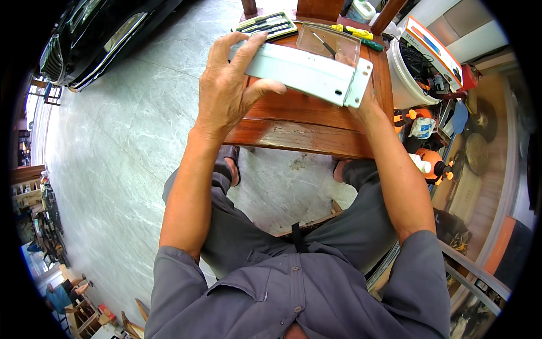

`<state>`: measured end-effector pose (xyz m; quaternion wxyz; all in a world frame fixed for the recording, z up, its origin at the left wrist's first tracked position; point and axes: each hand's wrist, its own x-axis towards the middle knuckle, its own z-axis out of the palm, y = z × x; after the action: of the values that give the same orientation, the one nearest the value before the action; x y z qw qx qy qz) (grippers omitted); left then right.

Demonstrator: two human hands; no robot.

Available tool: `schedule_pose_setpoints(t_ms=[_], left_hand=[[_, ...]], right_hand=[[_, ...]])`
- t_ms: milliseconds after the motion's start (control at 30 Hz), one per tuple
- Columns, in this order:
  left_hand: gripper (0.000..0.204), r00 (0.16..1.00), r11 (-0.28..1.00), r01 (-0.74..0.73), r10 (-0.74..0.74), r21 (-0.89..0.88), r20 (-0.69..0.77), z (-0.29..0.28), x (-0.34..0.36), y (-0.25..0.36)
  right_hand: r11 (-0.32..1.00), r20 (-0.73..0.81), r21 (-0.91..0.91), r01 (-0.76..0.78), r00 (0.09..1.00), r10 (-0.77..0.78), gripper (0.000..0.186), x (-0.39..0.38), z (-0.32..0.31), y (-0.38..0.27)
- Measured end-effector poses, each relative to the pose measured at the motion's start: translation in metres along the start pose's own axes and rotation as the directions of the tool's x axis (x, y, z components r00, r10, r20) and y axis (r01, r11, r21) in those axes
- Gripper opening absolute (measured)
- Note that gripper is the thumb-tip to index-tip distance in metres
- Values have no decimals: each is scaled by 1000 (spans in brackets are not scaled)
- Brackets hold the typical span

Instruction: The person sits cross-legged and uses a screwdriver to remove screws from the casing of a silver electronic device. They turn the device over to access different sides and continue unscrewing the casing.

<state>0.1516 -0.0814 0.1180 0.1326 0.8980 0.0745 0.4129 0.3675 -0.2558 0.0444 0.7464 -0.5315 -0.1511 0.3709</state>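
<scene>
A long pale metal housing [302, 68] is held over the wooden bench, tilted down toward the right. Its right end has a flange with small holes, and a dark slot shows near that end. At the left end is my left hand [228, 79], index finger over the far corner and thumb along the near edge. My right hand [367, 101] grips the other end from behind and beneath; most of its fingers are hidden, with fingertips showing beyond the far edge. Behind the housing lies a clear plastic tray [322, 37] with a thin dark-handled screwdriver [323, 44] in it.
On the wooden bench [305, 133] lie a screwdriver set [265, 25], a yellow-handled tool [351, 31] and a green-handled screwdriver [371, 44]. A white bucket of black cables [415, 68] stands right, near orange spray bottles [432, 164]. A black car [101, 39] is at far left.
</scene>
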Motion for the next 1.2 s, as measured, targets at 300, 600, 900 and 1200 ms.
schedule_pose_setpoints(t_ms=[300, 600, 900, 1200], left_hand=[[67, 991, 982, 129, -133, -141, -20, 6, 9, -4], [67, 964, 944, 266, -261, -195, 54, 8, 16, -15], [87, 871, 702, 486, -438, -520, 222, 15, 20, -25], [92, 845, 633, 506, -501, -586, 187, 16, 22, -14]], right_hand=[[999, -198, -31, 33, 979, -39, 31, -7, 18, -11], [999, -234, -47, -4, 972, -7, 30, -2, 14, -11], [993, -208, 118, -1, 978, 25, 31, 2, 13, -7], [964, -123, 242, -108, 982, 141, 31, -2, 15, -10]])
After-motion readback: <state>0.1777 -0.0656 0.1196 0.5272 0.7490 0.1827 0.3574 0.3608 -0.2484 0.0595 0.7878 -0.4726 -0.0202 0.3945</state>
